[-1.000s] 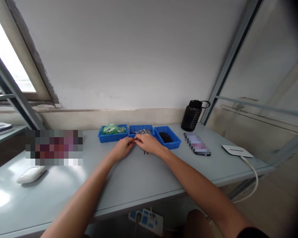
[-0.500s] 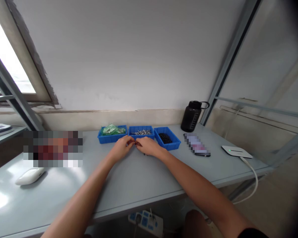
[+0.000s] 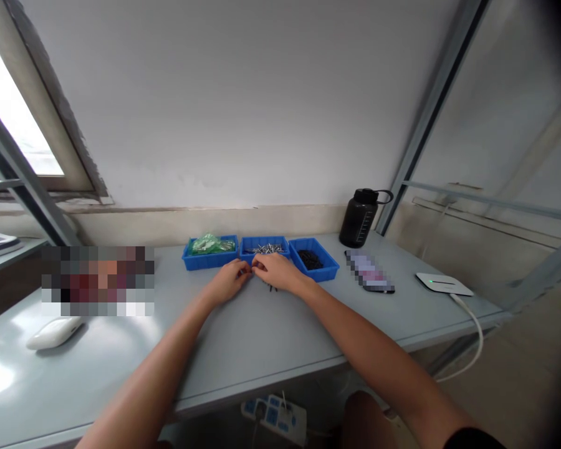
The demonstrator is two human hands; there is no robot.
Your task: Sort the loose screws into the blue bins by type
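My left hand (image 3: 230,279) and my right hand (image 3: 275,270) meet fingertip to fingertip over the desk, just in front of the middle blue bin (image 3: 263,239). The fingers of both are pinched together; whatever lies between them is too small or hidden to name. Under my right hand a few small dark pieces (image 3: 273,288) show on the desktop. Shiny metal screw-like pieces (image 3: 270,249) fill the middle bin. The left blue bin (image 3: 211,260) holds a green plastic bag (image 3: 210,244) with small pieces inside. Black small parts (image 3: 309,259) lie in the right blue bin (image 3: 326,272).
A black water bottle (image 3: 358,218) stands at the back right, with a phone (image 3: 369,271) in front. Farther right lies a white device (image 3: 443,284) with a cable. A white rounded object (image 3: 55,333) sits at left. Below the desk is a power strip (image 3: 280,416).
My hands have shifted slightly left and my right hand has turned a little, so more of the dark pieces beneath it show. The view has moved slightly.
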